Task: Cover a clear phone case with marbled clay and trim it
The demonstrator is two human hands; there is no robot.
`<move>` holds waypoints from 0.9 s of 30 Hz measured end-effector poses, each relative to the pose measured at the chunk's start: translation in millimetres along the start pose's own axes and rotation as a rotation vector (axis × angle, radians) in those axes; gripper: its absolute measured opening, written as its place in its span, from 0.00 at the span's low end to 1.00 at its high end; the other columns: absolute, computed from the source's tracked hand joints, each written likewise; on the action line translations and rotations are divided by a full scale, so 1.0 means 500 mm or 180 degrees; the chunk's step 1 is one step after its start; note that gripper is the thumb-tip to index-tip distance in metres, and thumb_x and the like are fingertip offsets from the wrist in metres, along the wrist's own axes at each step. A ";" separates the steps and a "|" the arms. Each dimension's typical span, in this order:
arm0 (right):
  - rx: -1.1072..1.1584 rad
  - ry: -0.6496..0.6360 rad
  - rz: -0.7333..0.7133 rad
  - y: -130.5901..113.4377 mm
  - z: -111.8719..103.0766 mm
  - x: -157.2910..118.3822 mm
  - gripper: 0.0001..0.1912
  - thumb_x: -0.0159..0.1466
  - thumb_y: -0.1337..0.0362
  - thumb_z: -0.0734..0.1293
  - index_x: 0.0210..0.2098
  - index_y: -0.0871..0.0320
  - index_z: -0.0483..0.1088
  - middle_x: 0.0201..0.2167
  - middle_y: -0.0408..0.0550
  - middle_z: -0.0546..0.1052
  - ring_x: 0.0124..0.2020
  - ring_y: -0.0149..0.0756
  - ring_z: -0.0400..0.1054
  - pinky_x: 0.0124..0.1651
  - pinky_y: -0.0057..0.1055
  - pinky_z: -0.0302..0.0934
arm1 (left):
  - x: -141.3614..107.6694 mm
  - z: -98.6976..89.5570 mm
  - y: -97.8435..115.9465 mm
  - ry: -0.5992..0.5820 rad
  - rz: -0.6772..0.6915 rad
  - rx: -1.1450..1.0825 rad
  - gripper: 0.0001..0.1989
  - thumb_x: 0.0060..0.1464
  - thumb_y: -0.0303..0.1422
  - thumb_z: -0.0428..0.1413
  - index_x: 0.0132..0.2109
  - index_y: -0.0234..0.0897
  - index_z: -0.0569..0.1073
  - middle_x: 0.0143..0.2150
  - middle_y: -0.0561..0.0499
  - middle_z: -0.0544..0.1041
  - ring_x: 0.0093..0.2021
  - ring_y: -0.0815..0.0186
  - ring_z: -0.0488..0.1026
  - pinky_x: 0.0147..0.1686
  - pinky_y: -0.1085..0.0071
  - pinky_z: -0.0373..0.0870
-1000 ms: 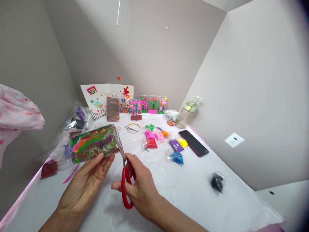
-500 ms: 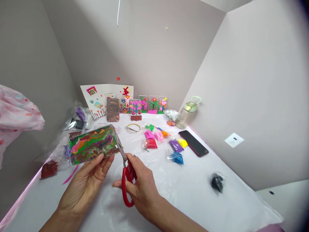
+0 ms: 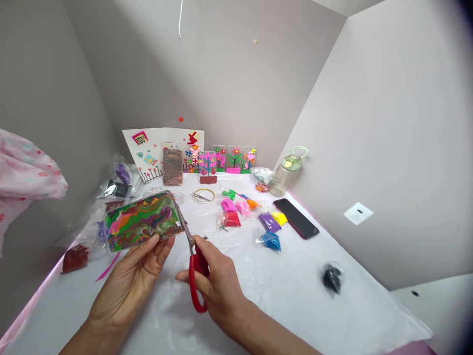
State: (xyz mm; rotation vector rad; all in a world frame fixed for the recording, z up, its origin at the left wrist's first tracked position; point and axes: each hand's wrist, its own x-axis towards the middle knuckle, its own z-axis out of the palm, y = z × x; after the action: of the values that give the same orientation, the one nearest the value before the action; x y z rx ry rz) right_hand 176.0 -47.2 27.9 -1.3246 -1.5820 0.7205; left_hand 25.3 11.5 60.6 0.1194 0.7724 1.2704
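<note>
A clear phone-case-like panel (image 3: 144,222), covered in swirled green, brown, pink and purple clay, is tilted up at the left. My left hand (image 3: 133,276) pinches its lower edge between thumb and fingers. In my right hand (image 3: 218,281) are red-handled scissors (image 3: 195,281), with my fingers through the handles. Their blades point up and left and lie along the right edge of the panel. A small dark scrap (image 3: 206,237) is just beyond my right hand.
Bagged clay in several colours, including blue (image 3: 271,241), lies mid-table. Behind are decorated cards (image 3: 209,167), a bottle (image 3: 283,175) and a phone (image 3: 296,218). Black clay (image 3: 332,278) is at right, plastic bags (image 3: 92,212) at left.
My right hand and the scissors have shifted slightly right, and the handles are a little closer together. My left hand and the panel are nearly where they were.
</note>
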 end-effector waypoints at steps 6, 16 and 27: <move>-0.0009 0.0004 0.0044 0.001 0.000 0.000 0.19 0.67 0.51 0.69 0.52 0.57 0.71 0.32 0.42 0.70 0.30 0.32 0.60 0.35 0.29 0.58 | 0.005 -0.008 0.002 -0.0158 0.0041 0.0056 0.26 0.68 0.14 0.41 0.61 0.35 0.74 0.38 0.46 0.87 0.38 0.60 0.86 0.39 0.69 0.85; -0.0009 -0.0062 0.0158 -0.013 -0.011 0.002 0.28 0.62 0.58 0.73 0.59 0.53 0.64 0.41 0.44 0.71 0.39 0.37 0.64 0.45 0.36 0.62 | 0.008 -0.014 -0.008 -0.0251 0.0066 0.0204 0.29 0.66 0.12 0.42 0.63 0.38 0.73 0.41 0.44 0.87 0.40 0.59 0.86 0.41 0.68 0.85; 0.0130 0.0038 0.0137 -0.013 -0.022 0.008 0.27 0.65 0.50 0.70 0.59 0.55 0.67 0.41 0.46 0.72 0.39 0.38 0.64 0.44 0.35 0.62 | 0.011 -0.024 -0.032 -0.0204 -0.0085 0.0450 0.21 0.63 0.11 0.47 0.44 0.30 0.82 0.39 0.42 0.87 0.36 0.61 0.86 0.40 0.67 0.86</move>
State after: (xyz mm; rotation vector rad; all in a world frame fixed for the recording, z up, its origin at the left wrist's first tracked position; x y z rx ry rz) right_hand 183.3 -46.5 39.3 -1.3344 -1.5255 0.7661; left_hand 32.1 7.5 41.4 0.2622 0.8058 1.1808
